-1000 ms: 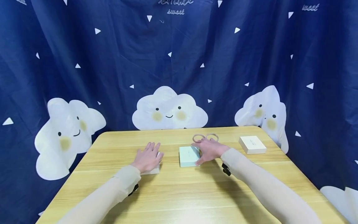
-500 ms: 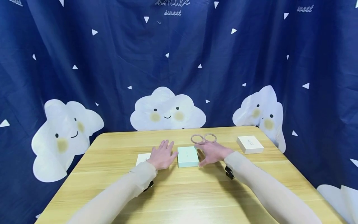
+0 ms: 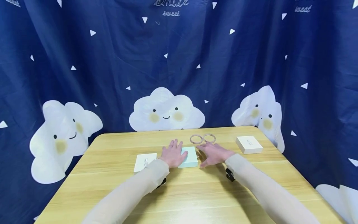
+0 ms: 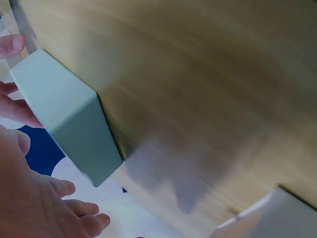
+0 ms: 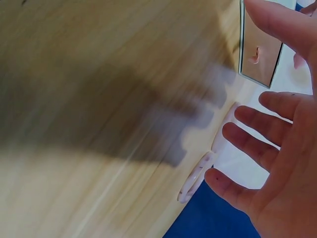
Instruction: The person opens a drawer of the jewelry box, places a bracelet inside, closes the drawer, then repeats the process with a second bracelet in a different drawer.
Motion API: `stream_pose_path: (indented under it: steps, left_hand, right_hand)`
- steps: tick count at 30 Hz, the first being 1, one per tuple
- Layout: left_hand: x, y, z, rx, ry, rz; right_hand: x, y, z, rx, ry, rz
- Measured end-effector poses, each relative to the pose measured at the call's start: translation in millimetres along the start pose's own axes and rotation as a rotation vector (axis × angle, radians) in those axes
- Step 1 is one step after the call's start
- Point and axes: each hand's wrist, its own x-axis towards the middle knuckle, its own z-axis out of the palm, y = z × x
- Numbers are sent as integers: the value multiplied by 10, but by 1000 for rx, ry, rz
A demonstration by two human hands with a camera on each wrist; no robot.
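Observation:
A mint-green box [image 3: 191,158] lies on the wooden table between the two hands. My left hand [image 3: 172,155] is over its left part, fingers spread and straight; the left wrist view shows the fingers [image 4: 81,208] beside the box [image 4: 74,114], not curled round it. Just off the box's right side is my right hand [image 3: 213,154], with fingers apart and nothing held. In the right wrist view, the box's near side [image 5: 262,42] is pinkish and bears a small tab [image 5: 256,55]. Whether the left palm touches the lid cannot be seen.
Two pale pink bangles [image 3: 196,139] lie side by side behind the right hand. One white box [image 3: 145,160] sits left of the mint box, partly behind the left sleeve. Another white box [image 3: 249,145] is at the table's right. A blue curtain [image 3: 179,62] hangs behind.
My left hand has moved right, from over the left white box to the mint box, uncovering the white box. The right hand has drawn slightly away from the mint box's right side.

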Motion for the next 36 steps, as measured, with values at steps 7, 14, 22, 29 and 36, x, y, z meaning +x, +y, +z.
stream_pose_path:
  steps: [7,14,22,29,36]
  left_hand:
    - [94,53,127,30,-2,-15]
    - [122,79,174,16,12,-20]
    - [132,58,259,-16,11,-22]
    - [127,58,278,-19,20,-17]
    - [130,76,253,-9,-16,-24]
  right_hand:
    - [10,-6,35,6,-3,21]
    - [-5,-39,33,9,-12,37]
    - [-29,-24,55,10,-15,55]
    - [-42,-5,70,10,-21,72]
    - [-66,3,64,10,-24,73]
